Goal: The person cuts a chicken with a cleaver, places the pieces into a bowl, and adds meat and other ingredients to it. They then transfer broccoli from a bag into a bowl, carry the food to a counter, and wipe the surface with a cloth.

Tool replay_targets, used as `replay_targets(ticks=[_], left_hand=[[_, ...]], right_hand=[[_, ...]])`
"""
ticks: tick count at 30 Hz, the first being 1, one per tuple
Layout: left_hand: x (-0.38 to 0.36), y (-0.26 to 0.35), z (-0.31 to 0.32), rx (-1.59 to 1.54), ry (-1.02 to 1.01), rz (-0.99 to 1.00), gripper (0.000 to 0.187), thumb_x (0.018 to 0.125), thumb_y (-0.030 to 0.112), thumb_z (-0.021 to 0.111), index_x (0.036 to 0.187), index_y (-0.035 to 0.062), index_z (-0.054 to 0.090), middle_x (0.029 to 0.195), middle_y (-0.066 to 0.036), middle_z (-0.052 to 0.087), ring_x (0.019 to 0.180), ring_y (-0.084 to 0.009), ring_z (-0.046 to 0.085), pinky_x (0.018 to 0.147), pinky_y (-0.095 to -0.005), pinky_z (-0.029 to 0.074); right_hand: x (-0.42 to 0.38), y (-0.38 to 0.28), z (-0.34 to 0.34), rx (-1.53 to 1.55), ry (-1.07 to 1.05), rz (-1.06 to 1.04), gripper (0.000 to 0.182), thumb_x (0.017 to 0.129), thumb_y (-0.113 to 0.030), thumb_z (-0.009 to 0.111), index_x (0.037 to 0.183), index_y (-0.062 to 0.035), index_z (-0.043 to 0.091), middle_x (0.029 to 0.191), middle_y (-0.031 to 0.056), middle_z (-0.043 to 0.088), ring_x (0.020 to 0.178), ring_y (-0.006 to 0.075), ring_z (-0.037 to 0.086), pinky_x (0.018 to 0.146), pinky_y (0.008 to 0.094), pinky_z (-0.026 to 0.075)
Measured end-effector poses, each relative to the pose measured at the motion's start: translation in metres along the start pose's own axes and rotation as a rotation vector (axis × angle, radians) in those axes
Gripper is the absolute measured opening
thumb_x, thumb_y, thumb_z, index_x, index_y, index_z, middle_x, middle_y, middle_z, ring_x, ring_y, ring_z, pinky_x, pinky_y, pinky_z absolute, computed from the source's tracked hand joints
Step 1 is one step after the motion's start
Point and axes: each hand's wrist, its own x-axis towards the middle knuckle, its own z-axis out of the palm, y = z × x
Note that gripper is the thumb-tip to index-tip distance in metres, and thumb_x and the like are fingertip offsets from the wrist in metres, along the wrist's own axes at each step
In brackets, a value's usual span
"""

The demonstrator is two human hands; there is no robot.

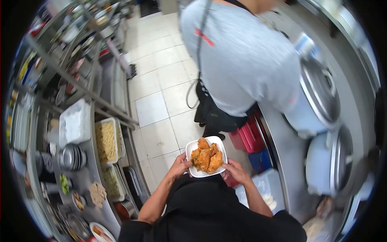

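A white square dish (pixel 220 144) holds several pieces of golden-brown fried food (pixel 206 155). It is held level in front of my body, over the floor. My left hand (pixel 179 166) grips its left edge, with the thumb on the rim. On the opposite side, my right hand (pixel 236 171) grips the right edge near the lower corner. The fingers under the dish are hidden.
A person in a grey shirt (pixel 246 56) stands ahead at the right counter (pixel 286 161), beside large lidded pots (pixel 320 90). At left, a steel counter (pixel 86 177) bears a noodle container (pixel 106 141) and stacked bowls (pixel 72 157). Tiled floor (pixel 155 107) runs between.
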Motion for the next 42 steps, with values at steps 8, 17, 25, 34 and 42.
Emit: replay_targets(ticks=[8, 17, 25, 34, 42], left_hand=[[0.014, 0.063, -0.061, -0.144, 0.445, 0.073, 0.043, 0.067, -0.003, 0.049, 0.109, -0.0110, 0.046, 0.081, -0.018, 0.061, 0.053, -0.0242, 0.062, 0.034, -0.0293, 0.052], [0.168, 0.183, -0.164, 0.119, 0.691, 0.248, 0.029, 0.071, -0.001, 0.049, 0.097, -0.0111, 0.043, 0.067, -0.022, 0.059, 0.043, -0.0252, 0.059, 0.033, -0.0303, 0.048], [0.422, 0.311, -0.142, 0.138, 0.334, 0.301, 0.026, 0.072, 0.001, 0.050, 0.094, -0.0095, 0.042, 0.066, -0.022, 0.059, 0.043, -0.0255, 0.060, 0.036, -0.0319, 0.049], [0.587, 0.342, -0.020, 0.087, 0.006, 0.212, 0.034, 0.073, 0.004, 0.052, 0.102, -0.0094, 0.042, 0.079, -0.023, 0.061, 0.049, -0.0276, 0.063, 0.037, -0.0333, 0.052], [0.621, 0.299, 0.055, 0.059, -0.263, -0.044, 0.038, 0.072, 0.004, 0.065, 0.104, -0.0043, 0.046, 0.082, -0.021, 0.062, 0.059, -0.0293, 0.066, 0.044, -0.0359, 0.056]], right_hand=[[0.076, 0.079, -0.048, -0.065, 0.172, 0.249, 0.030, 0.091, -0.025, 0.048, 0.109, -0.0024, 0.057, 0.078, 0.0080, 0.060, 0.062, 0.0125, 0.056, 0.051, 0.0249, 0.045], [0.132, 0.098, -0.063, -0.297, 0.342, 0.514, 0.019, 0.087, -0.016, 0.050, 0.099, -0.0038, 0.058, 0.069, 0.0081, 0.058, 0.052, 0.0147, 0.053, 0.042, 0.0272, 0.040], [0.219, 0.002, -0.065, -0.326, 0.547, 0.539, 0.017, 0.086, -0.016, 0.050, 0.095, -0.0040, 0.058, 0.069, 0.0092, 0.058, 0.054, 0.0173, 0.053, 0.045, 0.0295, 0.040], [0.300, -0.084, -0.141, -0.600, 0.732, 0.421, 0.015, 0.086, -0.017, 0.050, 0.091, -0.0043, 0.057, 0.069, 0.0105, 0.057, 0.056, 0.0202, 0.053, 0.047, 0.0321, 0.040], [0.364, -0.136, -0.203, -0.893, 0.832, 0.280, 0.014, 0.085, -0.017, 0.050, 0.088, -0.0045, 0.057, 0.070, 0.0116, 0.057, 0.058, 0.0227, 0.053, 0.049, 0.0344, 0.040]])
